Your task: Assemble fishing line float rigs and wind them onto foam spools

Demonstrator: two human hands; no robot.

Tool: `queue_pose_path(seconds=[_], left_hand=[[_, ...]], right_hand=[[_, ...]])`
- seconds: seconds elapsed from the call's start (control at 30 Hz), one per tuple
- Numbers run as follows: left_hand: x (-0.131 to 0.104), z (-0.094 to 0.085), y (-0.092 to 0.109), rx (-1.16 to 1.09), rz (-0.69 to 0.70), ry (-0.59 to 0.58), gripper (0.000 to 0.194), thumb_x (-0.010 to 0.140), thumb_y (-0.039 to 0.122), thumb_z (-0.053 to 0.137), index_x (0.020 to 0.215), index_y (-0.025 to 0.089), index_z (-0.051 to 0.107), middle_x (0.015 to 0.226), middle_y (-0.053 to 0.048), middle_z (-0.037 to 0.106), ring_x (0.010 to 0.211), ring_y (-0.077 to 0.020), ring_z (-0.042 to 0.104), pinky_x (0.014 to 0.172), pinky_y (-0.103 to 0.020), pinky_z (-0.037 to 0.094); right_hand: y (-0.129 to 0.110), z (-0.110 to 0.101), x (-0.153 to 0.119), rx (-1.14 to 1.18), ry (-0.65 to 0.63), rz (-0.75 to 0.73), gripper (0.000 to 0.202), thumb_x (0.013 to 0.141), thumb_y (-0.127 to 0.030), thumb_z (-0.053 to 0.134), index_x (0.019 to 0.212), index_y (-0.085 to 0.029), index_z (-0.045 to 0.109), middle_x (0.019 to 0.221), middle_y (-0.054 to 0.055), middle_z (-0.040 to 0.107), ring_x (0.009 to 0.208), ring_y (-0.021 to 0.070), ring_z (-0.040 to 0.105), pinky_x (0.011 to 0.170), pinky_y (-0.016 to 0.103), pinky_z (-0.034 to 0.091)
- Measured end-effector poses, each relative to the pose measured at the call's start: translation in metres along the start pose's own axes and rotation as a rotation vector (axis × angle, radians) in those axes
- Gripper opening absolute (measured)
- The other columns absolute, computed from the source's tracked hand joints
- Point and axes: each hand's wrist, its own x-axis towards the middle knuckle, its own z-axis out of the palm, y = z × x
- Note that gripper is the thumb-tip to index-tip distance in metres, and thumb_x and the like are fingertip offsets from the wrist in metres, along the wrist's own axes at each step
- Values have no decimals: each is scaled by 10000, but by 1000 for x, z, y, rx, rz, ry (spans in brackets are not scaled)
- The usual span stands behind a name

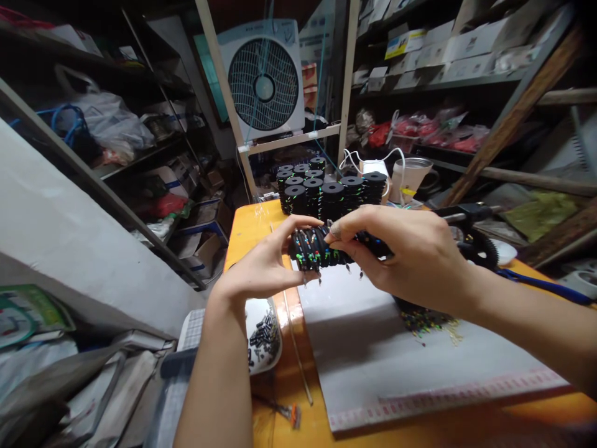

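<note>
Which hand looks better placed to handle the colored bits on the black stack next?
Probably the right hand: its thumb and forefinger pinch at the black stack, while the left hand braces one end.

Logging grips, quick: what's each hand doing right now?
Left hand: holding the black stack between thumb and fingers.
Right hand: fingertips pinched at the stack; anything small between them can't be told.

1 white box fan [264,87], cluttered dark shelves [158,149], pale wall [84,205], yellow table [254,227]
</note>
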Motion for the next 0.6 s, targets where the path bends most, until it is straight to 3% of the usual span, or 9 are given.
queue_pose_path(seconds=[0.27,0.33,0.43,0.5,0.53,0.6], left_hand=[[0,1,-3,-62,22,-17,616,767,134,769,1299,278,494,1233,-35,593,1176,-241,574,1005,-354,489],[0,2,-5,-68,32,-16,605,776,145,771,1298,275,494,1237,-38,591,1200,-245,559,1008,-352,482],[0,2,-5,-43,45,11,587,776,179,785,1283,270,504,1253,-48,574,1184,-246,562,982,-351,486],[0,3,-3,-36,27,20,585,764,190,796,1266,263,505,1245,-54,574,1137,-237,580,954,-349,493],[0,3,-2,-37,13,19,582,760,192,798,1256,261,502,1224,-53,580,1100,-228,591,936,-347,497],[0,3,-1,-46,-9,20,580,744,180,801,1229,261,494,1156,-42,591,1020,-207,605,900,-340,502]], right_hand=[[-1,-6,-8,-128,-74,-372,310,950,-53,437,1065,-198,686,992,90,776,993,232,731,941,379,616],[-4,-11,-12,-144,-104,-395,338,955,-38,429,1150,-151,681,1072,129,769,1099,261,710,1011,412,592],[-6,-24,-27,-85,-194,-304,429,953,-6,415,1304,-141,621,1306,140,686,1343,277,549,1110,463,514],[-4,-33,-48,-49,-215,-225,447,939,1,455,1323,-165,612,1384,129,634,1380,281,505,1111,489,497],[-2,-37,-62,-42,-219,-166,421,928,-6,487,1279,-182,640,1353,120,653,1321,278,554,1066,480,523],[3,-43,-95,-4,-297,57,200,928,-123,580,1035,-210,725,1098,98,732,1034,253,663,845,419,583]])
